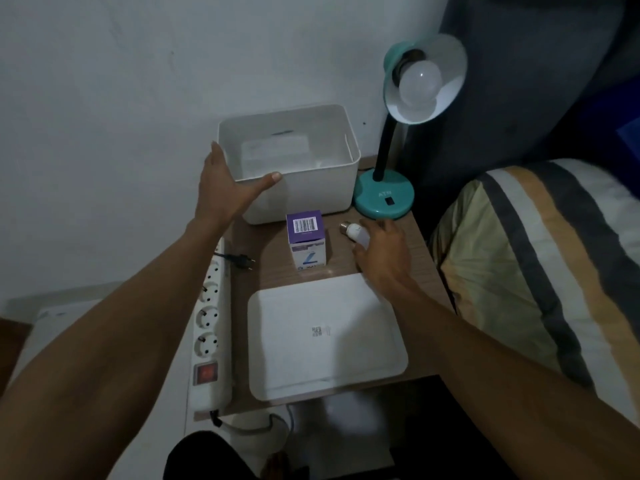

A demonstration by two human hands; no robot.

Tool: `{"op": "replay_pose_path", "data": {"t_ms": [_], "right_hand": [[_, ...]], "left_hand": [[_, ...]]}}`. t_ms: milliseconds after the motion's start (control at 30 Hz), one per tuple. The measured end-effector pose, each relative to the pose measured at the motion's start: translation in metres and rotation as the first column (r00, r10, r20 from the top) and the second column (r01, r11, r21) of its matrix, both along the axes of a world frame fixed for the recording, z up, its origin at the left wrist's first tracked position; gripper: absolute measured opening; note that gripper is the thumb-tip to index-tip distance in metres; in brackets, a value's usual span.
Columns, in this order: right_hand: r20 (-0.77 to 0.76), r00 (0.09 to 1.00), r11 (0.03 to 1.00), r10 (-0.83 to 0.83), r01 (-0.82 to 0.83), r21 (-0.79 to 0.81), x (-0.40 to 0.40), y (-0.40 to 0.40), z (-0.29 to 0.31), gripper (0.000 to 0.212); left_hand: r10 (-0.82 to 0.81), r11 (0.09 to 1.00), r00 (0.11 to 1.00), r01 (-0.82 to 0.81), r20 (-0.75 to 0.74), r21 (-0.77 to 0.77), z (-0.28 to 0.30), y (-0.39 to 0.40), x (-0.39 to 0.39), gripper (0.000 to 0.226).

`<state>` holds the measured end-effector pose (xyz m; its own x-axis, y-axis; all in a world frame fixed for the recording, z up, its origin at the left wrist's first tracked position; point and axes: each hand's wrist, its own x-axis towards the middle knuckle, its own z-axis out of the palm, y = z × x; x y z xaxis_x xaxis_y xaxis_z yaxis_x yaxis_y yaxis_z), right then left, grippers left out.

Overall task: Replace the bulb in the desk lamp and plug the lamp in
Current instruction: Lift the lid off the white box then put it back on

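A teal desk lamp [383, 197] stands at the back right of the small wooden table [420, 271], its shade tilted toward me with a white bulb [419, 81] screwed in. A loose white bulb [353, 231] lies on the table in front of the lamp base, and my right hand [382, 252] rests over its round end, fingers curled on it. My left hand [227, 181] is spread open against the front left corner of a white storage bin [304, 192]. The lamp's black plug [243, 262] lies unplugged next to a white power strip [209, 320].
A purple and white bulb box [306, 242] stands upright between my hands. The bin's white lid [325, 336] lies flat at the table's front. A striped pillow [540, 265] and dark headboard sit to the right. A white wall is behind.
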<state>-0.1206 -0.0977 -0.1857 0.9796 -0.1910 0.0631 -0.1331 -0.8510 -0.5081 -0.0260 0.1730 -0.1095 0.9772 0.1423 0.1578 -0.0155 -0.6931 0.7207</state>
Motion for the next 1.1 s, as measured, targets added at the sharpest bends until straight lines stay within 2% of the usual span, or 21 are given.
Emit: {"op": "replay_pose_path", "data": {"t_ms": [133,300,367,433,500,633,733,933,1100], "right_hand": [[0.042,0.998,0.995,-0.035,0.031,0.096,-0.002,0.001,0.001,0.056],[0.358,0.932,0.924,-0.056,-0.088,0.372,0.000,0.011,0.045,0.058],[0.454,0.888,0.880,-0.079,-0.152,0.449,0.010,0.020,0.069,0.057],[0.536,0.842,0.869,-0.070,-0.213,0.447,0.027,0.028,0.091,0.053],[0.560,0.828,0.881,-0.033,-0.241,0.408,0.050,0.035,0.108,0.052],[0.380,0.919,0.926,0.103,-0.228,0.300,0.093,0.047,0.124,0.059],[0.220,0.962,0.930,0.160,-0.222,0.294,0.111,0.059,0.124,0.063],[0.003,0.974,0.942,0.228,-0.221,0.253,0.129,0.073,0.121,0.051],[-0.146,0.940,0.937,0.308,-0.273,0.219,0.139,0.068,0.131,0.047]], "left_hand": [[0.017,0.999,0.999,-0.018,-0.034,-0.032,-0.001,0.004,0.003,0.146],[0.005,0.998,0.999,-0.007,-0.036,-0.061,0.000,0.008,0.003,0.145],[-0.016,0.998,1.000,0.016,0.006,-0.057,0.004,0.006,0.001,0.134],[-0.050,0.997,0.998,0.052,0.044,-0.054,0.009,0.005,-0.001,0.118],[-0.058,0.997,0.997,0.061,0.057,-0.053,0.012,0.006,0.000,0.113],[-0.058,0.996,0.997,0.062,0.053,-0.062,0.013,0.005,0.002,0.113],[-0.038,0.998,0.997,0.042,0.059,-0.053,0.009,0.003,0.003,0.111],[-0.023,0.999,0.996,0.025,0.086,-0.021,0.005,0.003,0.002,0.114],[-0.021,1.000,0.997,0.022,0.078,-0.012,0.006,0.000,0.003,0.116]]}}
